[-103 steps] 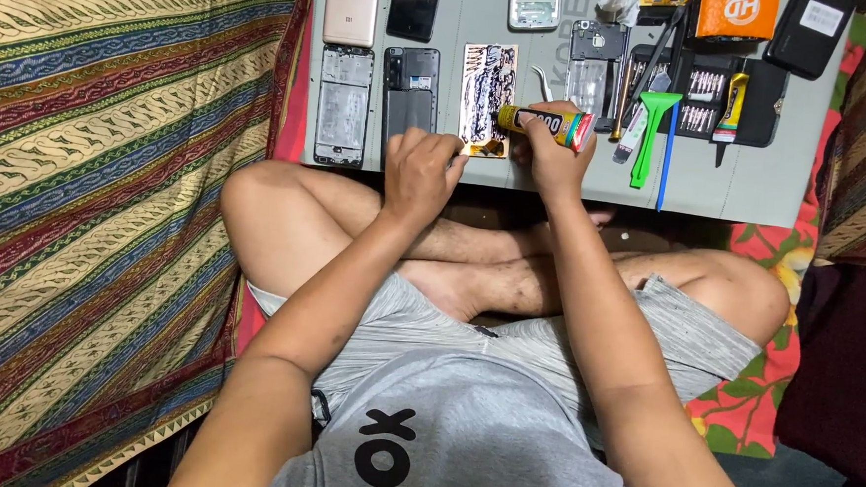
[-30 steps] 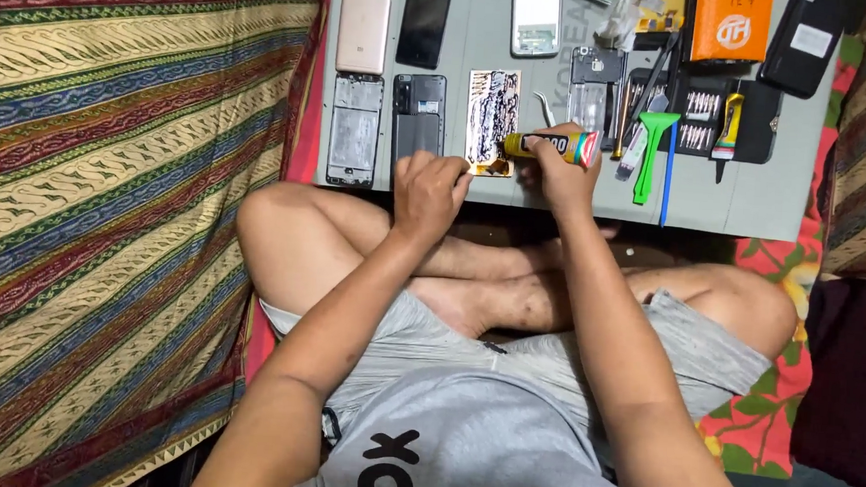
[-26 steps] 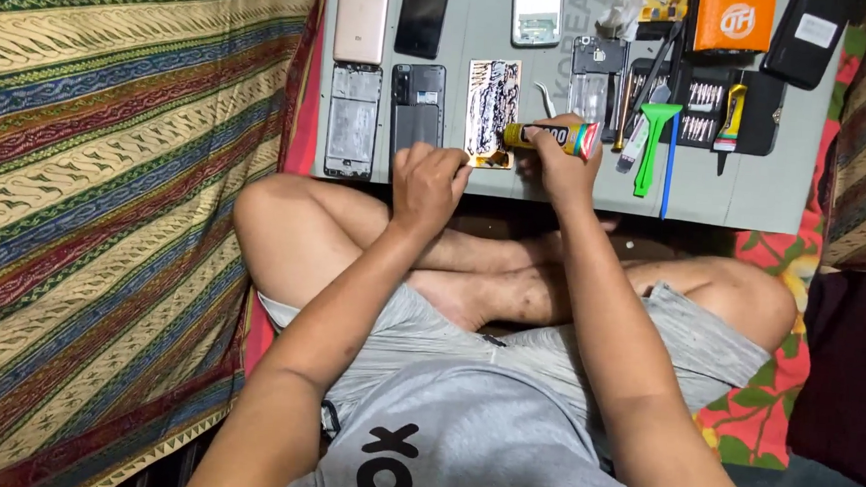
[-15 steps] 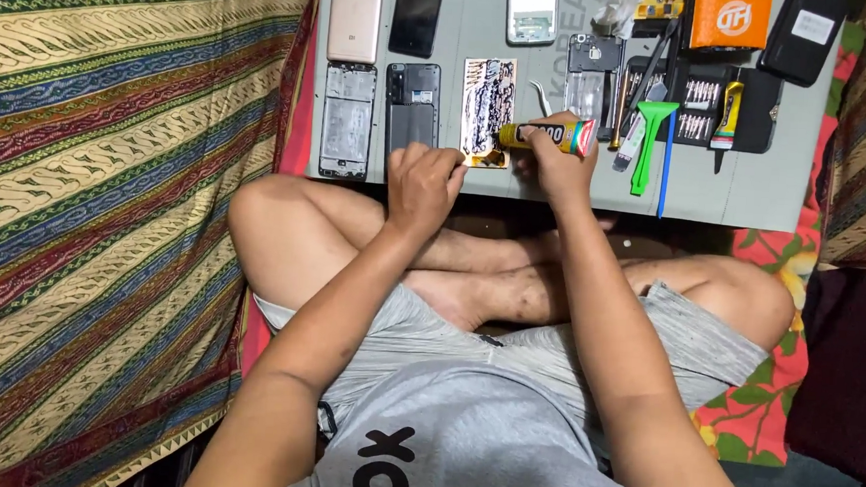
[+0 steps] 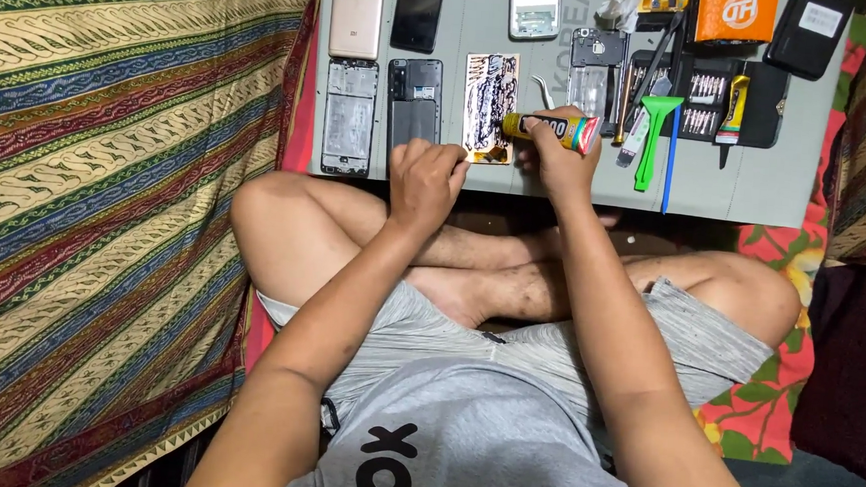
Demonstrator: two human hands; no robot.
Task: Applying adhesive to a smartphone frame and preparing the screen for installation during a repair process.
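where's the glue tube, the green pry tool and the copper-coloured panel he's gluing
glue tube [image 5: 555,130], head view, on its yellow body beside the right hand
green pry tool [image 5: 654,137], head view, on its handle
copper panel [image 5: 490,103], head view, on its middle

A small yellow glue tube with a colourful end [image 5: 550,130] lies sideways, its tip pointing left and touching the bottom of a flat phone panel with shiny copper and black patches [image 5: 489,106]. The panel lies flat near the front edge of the grey table [image 5: 752,186], long side pointing away.
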